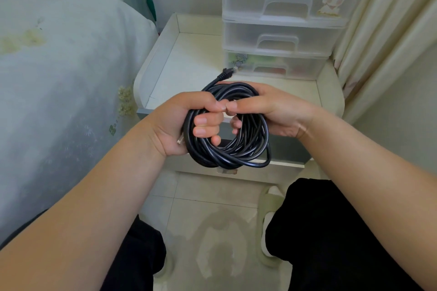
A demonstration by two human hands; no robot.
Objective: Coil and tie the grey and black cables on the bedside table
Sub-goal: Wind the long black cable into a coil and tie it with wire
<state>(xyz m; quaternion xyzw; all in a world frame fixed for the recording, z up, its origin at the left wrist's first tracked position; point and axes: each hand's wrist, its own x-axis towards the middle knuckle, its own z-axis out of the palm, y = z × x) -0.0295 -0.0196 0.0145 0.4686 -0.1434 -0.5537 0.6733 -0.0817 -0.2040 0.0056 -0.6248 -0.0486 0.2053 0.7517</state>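
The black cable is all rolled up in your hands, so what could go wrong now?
1. The black cable is held up in front of the bedside table by the left hand and right hand alone. No tie shows, so loosening either grip might let the loops spring apart.
2. One outer loop already sags from the bundle and may snag.
3. The plug end sticks out at the top and could catch while tying.

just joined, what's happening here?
A person holds a coiled black cable in both hands in front of the bedside table. The left hand grips one side of the coil, the right hand the other. One plug sticks out at the top. No tie shows on it, and no grey cable is in view.
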